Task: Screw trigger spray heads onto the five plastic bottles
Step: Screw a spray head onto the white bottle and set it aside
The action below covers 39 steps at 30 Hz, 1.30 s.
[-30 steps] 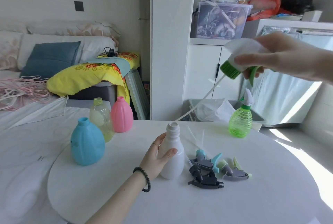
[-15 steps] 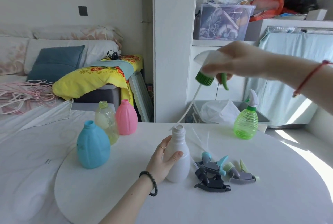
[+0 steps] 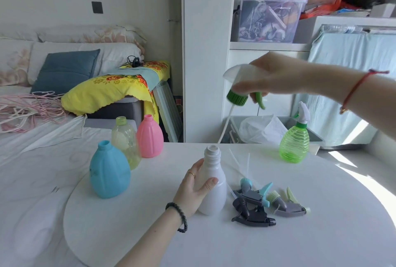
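My left hand (image 3: 194, 189) grips a white bottle (image 3: 214, 185) standing upright on the round white table (image 3: 300, 234), its neck uncapped. My right hand (image 3: 272, 75) holds a white trigger spray head with a green collar (image 3: 236, 97) above the bottle; the tip of its dip tube (image 3: 225, 127) hangs just above and right of the neck. A blue bottle (image 3: 109, 172), a pale yellow-clear bottle (image 3: 125, 138) and a pink bottle (image 3: 149, 138) stand uncapped at the left. A green bottle (image 3: 294, 142) at the back right carries a spray head. Three loose spray heads (image 3: 265, 202) lie right of the white bottle.
A bed with white sheets (image 3: 32, 159) borders the table's left side. A white pillar (image 3: 205, 52) and a cabinet with a clear storage box (image 3: 267, 20) stand behind. A grey bin with a plastic bag (image 3: 261, 129) sits on the floor beyond the table's far edge.
My right hand has carried the spray head left and down, bringing the dip tube's tip over the white bottle's neck. My left hand has stayed on the bottle.
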Each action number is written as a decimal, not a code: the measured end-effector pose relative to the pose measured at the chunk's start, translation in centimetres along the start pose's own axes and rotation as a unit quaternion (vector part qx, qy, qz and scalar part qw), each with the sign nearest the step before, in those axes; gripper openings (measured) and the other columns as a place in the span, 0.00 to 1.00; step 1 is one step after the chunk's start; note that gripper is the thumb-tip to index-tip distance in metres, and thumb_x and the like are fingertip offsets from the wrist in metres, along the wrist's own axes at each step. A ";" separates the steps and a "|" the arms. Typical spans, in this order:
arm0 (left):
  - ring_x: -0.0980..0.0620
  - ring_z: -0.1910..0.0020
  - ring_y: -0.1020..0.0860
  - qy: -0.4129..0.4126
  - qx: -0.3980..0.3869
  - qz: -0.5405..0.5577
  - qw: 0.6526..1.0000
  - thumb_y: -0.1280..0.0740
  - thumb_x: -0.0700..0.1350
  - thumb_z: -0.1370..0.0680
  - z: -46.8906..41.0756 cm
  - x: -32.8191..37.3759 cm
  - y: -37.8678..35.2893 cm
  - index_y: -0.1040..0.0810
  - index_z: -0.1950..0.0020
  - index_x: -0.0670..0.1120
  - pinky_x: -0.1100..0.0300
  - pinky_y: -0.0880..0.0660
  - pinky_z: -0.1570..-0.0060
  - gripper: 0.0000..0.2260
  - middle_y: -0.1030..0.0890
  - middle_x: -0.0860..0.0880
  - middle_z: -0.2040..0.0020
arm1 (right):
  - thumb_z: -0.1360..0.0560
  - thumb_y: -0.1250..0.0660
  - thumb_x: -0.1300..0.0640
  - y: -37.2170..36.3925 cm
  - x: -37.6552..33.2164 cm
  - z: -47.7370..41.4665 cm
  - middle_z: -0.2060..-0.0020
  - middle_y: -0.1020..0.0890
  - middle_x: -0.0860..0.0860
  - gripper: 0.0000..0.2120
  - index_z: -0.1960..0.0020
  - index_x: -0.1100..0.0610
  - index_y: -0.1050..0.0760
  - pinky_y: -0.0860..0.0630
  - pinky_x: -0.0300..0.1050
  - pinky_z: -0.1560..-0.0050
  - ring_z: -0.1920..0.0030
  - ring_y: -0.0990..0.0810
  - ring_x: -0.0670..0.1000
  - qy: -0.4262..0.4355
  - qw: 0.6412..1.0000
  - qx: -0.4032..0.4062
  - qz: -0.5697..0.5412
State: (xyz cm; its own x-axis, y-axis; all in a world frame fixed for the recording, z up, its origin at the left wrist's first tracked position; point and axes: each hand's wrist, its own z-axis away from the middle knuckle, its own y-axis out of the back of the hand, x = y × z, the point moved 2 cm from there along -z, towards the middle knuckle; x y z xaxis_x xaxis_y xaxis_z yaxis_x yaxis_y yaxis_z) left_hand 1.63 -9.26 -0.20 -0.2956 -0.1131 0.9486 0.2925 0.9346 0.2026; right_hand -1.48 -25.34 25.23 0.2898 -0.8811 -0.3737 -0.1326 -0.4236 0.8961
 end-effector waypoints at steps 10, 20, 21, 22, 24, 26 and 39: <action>0.75 0.49 0.28 -0.001 0.000 0.004 1.000 0.34 0.55 0.32 0.1 0.1 -0.1 0.33 0.45 0.64 0.80 0.34 0.53 0.17 0.26 0.63 0.44 | 0.31 0.31 0.47 -8.9 0.3 -1.4 0.70 0.27 0.46 0.12 0.66 0.50 0.32 0.32 0.40 0.68 0.68 0.28 0.47 0.005 0.989 -0.135 0.067; 0.74 0.48 0.27 -0.008 0.011 0.026 1.000 0.35 0.62 0.38 0.1 0.2 -0.2 0.32 0.46 0.65 0.80 0.34 0.52 0.21 0.25 0.64 0.45 | 0.35 0.29 0.47 -10.0 0.1 -2.2 0.72 0.31 0.49 0.17 0.67 0.56 0.33 0.37 0.41 0.71 0.71 0.32 0.49 -0.025 0.986 -0.136 0.094; 0.74 0.48 0.27 -0.009 0.013 0.026 1.000 0.35 0.62 0.38 0.1 0.2 -0.2 0.32 0.46 0.65 0.80 0.34 0.52 0.21 0.25 0.64 0.45 | 0.36 0.28 0.47 -10.3 0.1 -2.2 0.72 0.31 0.49 0.18 0.68 0.56 0.34 0.37 0.40 0.72 0.71 0.32 0.49 -0.033 0.988 -0.121 0.086; 0.74 0.48 0.27 -0.009 0.012 0.028 0.999 0.35 0.62 0.37 0.1 0.3 -0.2 0.32 0.46 0.65 0.80 0.34 0.52 0.20 0.25 0.64 0.45 | 0.37 0.28 0.48 -10.5 0.2 -2.1 0.72 0.31 0.49 0.17 0.68 0.55 0.34 0.37 0.40 0.72 0.71 0.32 0.50 -0.040 0.990 -0.109 0.073; 0.74 0.48 0.27 -0.009 0.011 0.029 0.999 0.34 0.60 0.36 0.2 0.3 -0.3 0.32 0.46 0.65 0.80 0.34 0.52 0.19 0.25 0.64 0.45 | 0.38 0.27 0.49 -10.7 0.4 -1.9 0.71 0.27 0.50 0.15 0.66 0.56 0.31 0.34 0.40 0.71 0.70 0.29 0.50 -0.051 0.993 -0.103 0.041; 0.76 0.49 0.28 -0.009 0.011 0.029 0.999 0.33 0.59 0.35 0.2 0.4 -0.3 0.32 0.47 0.64 0.81 0.34 0.53 0.18 0.26 0.65 0.46 | 0.38 0.26 0.50 -10.5 0.4 -1.7 0.69 0.23 0.52 0.15 0.61 0.59 0.27 0.30 0.41 0.67 0.68 0.25 0.51 -0.058 0.993 -0.103 0.021; 0.70 0.42 0.29 0.004 0.024 0.018 1.000 0.35 0.64 0.38 0.1 -0.2 -0.4 0.34 0.47 0.69 0.75 0.34 0.48 0.21 0.27 0.61 0.41 | 0.37 0.27 0.44 -11.1 -0.6 -1.3 0.56 0.25 0.52 0.27 0.47 0.58 0.31 0.32 0.42 0.69 0.57 0.25 0.55 -0.059 0.991 -0.062 0.103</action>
State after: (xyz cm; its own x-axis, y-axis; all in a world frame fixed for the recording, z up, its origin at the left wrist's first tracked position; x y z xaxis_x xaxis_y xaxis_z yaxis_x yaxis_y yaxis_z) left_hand 1.49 -9.60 -0.52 -0.2781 -0.0808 0.9572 0.2593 0.9532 0.1558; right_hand 1.04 -19.85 15.79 0.1539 -0.9681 -0.1978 -0.0584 -0.2087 0.9762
